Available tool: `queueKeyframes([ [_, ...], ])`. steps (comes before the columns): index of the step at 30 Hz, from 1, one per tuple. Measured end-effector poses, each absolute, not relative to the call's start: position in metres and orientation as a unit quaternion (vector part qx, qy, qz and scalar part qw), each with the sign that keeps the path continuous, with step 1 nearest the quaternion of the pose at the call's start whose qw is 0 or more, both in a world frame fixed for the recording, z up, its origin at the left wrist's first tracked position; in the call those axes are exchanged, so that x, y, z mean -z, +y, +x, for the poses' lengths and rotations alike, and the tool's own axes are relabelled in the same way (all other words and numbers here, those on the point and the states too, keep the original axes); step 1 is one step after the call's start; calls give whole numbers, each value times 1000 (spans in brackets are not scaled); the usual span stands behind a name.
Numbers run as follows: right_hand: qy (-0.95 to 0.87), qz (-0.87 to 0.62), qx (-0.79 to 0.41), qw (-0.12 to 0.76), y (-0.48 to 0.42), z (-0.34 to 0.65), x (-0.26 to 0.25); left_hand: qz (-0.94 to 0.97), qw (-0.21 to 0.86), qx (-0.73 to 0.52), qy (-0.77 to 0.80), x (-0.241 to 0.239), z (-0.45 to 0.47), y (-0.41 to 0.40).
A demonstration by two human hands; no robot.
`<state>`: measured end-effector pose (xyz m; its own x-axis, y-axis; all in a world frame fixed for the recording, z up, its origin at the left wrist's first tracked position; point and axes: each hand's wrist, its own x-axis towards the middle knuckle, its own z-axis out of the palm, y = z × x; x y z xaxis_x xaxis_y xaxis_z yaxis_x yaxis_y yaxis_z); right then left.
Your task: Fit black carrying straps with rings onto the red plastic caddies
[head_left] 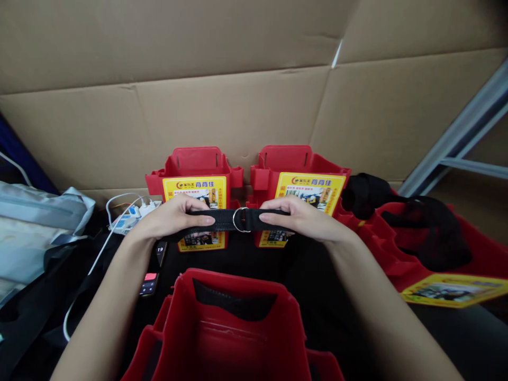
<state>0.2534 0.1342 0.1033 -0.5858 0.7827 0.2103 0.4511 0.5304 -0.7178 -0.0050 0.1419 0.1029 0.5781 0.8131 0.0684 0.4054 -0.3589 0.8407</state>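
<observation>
My left hand [174, 216] and my right hand [301, 217] both grip a black webbing strap [222, 220] stretched level between them, with a metal ring [241, 219] at its middle. The strap hangs above a red plastic pouch-shaped container [234, 333] that stands open just in front of me, a black band showing across its inner back wall. Behind my hands stand two more red containers, left [194, 177] and right [301, 174], each with a yellow label on its front.
More red containers with black straps [420, 227] lie to the right, with a loose yellow label [452, 290]. A phone [153, 275], white cables and a power strip [127, 217] sit at left beside grey bags [35, 227]. Cardboard sheets [238, 106] form the back wall.
</observation>
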Motion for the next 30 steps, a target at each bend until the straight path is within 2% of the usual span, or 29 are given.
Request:
queueKeyframes([
  [6,-834,-427,-249,246,135,279,-115,746,378,-327,441,-111,-29,140],
  [8,-815,-446,-232,287,125,288,-124,730,342,-391,443,-119,-44,130],
  [11,-785,-439,-182,398,101,290,-137,700,277,-516,408,-127,-66,110],
  [14,-790,-351,-130,485,72,273,-143,727,250,-591,244,-135,-76,93],
  [15,-814,-297,-131,482,64,265,-143,761,250,-571,179,-139,-75,88],
  [17,-886,-177,-148,403,48,246,-141,849,244,-458,98,-147,-68,77],
  [20,-968,-40,-118,220,29,222,-129,945,189,-243,109,-154,-44,57],
  [23,-991,-17,-35,127,12,211,-108,975,147,-91,137,-144,-14,36],
  [27,-994,-57,-16,94,-5,210,-80,978,107,-56,168,-120,5,11],
  [30,-985,-104,-67,120,-14,213,-73,968,148,-97,176,-109,-11,7],
])
